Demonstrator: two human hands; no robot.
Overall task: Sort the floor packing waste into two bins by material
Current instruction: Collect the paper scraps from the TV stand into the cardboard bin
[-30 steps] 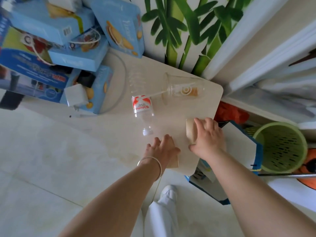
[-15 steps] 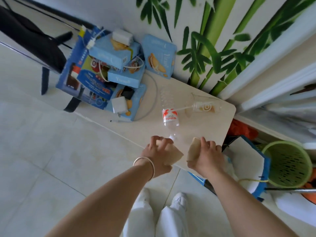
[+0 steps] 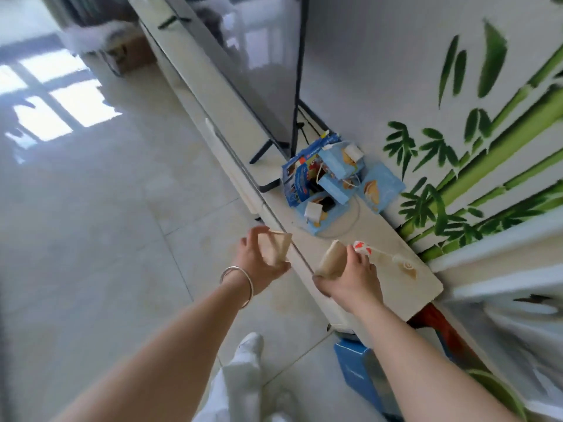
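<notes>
Head view, blurred by motion: the left hand (image 3: 259, 263), with a silver bangle (image 3: 240, 284) at the wrist, is closed around a tan cardboard piece (image 3: 277, 248) held in the air beside the front edge of a long low cabinet (image 3: 344, 239). Just to its right, the right hand (image 3: 350, 275) is clamped on a second tan cardboard piece (image 3: 330, 258), held above the cabinet top. Behind the right hand, a clear plastic bottle with a red-and-white label (image 3: 362, 248) lies on the cabinet, and a clear plastic cup (image 3: 405, 264) lies on its side near the cabinet's end. Farther along the top, a heap of blue snack boxes (image 3: 332, 181) rests against a wall painted with green bamboo. On the floor below the right forearm stand a blue paper bag (image 3: 359, 370) and, at the lower right, a green bin (image 3: 499, 394), only partly visible.
</notes>
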